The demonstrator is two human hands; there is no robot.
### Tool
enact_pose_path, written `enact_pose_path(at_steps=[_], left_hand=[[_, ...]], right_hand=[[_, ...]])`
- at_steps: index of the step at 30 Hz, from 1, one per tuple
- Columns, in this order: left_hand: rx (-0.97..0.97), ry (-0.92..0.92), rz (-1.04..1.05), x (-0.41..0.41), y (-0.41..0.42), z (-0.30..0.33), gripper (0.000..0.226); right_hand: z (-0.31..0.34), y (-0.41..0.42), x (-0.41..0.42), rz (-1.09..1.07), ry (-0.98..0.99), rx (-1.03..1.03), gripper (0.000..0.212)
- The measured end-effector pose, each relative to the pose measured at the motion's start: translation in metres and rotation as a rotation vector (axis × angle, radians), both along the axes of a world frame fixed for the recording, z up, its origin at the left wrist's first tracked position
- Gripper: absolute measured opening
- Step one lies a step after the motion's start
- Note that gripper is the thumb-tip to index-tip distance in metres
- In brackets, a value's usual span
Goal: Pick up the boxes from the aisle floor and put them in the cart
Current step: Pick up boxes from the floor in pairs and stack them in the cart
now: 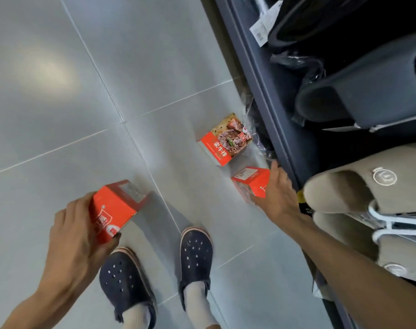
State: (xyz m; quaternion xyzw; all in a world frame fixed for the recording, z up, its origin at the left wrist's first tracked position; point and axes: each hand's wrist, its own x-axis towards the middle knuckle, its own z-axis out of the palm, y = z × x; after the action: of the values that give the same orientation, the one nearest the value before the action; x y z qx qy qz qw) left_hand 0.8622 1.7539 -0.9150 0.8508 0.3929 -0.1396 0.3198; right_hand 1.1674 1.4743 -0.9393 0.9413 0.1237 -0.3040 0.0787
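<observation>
Three orange-red food boxes are in view. My left hand (pixel 76 236) grips one box (pixel 118 206) at the lower left, held above the grey tiled floor. A second box (pixel 249 184) stands on the floor by the shelf base, and my right hand (pixel 279 191) lies over its right side, fingers wrapped around it. The third box (pixel 224 140), with a meat picture on its face, rests on the floor just beyond, touching nothing but the tiles. No cart is in view.
A dark shelf unit (pixel 268 74) runs along the right, holding grey and beige slippers (pixel 368 186) and plastic wrap. My two feet in dark clogs (pixel 195 255) stand on the tiles below the boxes. Open floor stretches to the left.
</observation>
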Motion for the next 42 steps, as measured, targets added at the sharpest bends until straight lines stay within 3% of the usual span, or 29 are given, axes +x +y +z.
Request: enact_pose_path(at_steps=[3,7,9,13,20,27,31,33,36,39,42], left_hand=[[-0.05,-0.038,-0.012,-0.013,-0.014,-0.021,0.09],[-0.075,-0.066,-0.017,-0.024,-0.023,-0.031,0.09],[-0.082,-0.06,-0.02,-0.028,-0.021,-0.025,0.089],[-0.047,0.005,-0.054,-0.027,-0.005,0.011,0.089],[0.039,-0.052,-0.003,-0.024,0.048,0.17,0.092],[0.213,-0.138,0.066,-0.043,0.118,0.401,0.087],[0.358,-0.18,0.14,-0.077,0.139,0.527,0.092],[0.434,-0.201,0.158,-0.096,0.14,0.594,0.096],[0.454,-0.209,0.271,-0.127,0.125,0.691,0.095],[0.525,-0.197,0.431,-0.165,0.097,0.754,0.085],[0.46,-0.16,0.607,-0.223,0.065,0.749,0.071]], right_hand=[[-0.044,-0.023,0.004,-0.094,0.065,-0.113,0.127],[-0.068,-0.038,-0.002,-0.15,-0.059,-0.038,0.102],[-0.059,-0.04,-0.006,-0.191,-0.069,0.034,0.094],[-0.005,-0.022,-0.017,-0.184,-0.047,0.109,0.099],[0.198,0.087,-0.02,0.156,0.004,0.293,0.096],[0.463,0.217,-0.032,0.57,-0.057,0.414,0.092],[0.62,0.264,-0.06,0.705,-0.072,0.579,0.075],[0.684,0.277,-0.076,0.778,-0.052,0.628,0.084],[0.752,0.293,-0.102,0.895,-0.038,0.724,0.099],[0.803,0.304,-0.137,0.991,0.033,0.801,0.09],[0.836,0.314,-0.174,1.139,0.118,0.831,0.086]])
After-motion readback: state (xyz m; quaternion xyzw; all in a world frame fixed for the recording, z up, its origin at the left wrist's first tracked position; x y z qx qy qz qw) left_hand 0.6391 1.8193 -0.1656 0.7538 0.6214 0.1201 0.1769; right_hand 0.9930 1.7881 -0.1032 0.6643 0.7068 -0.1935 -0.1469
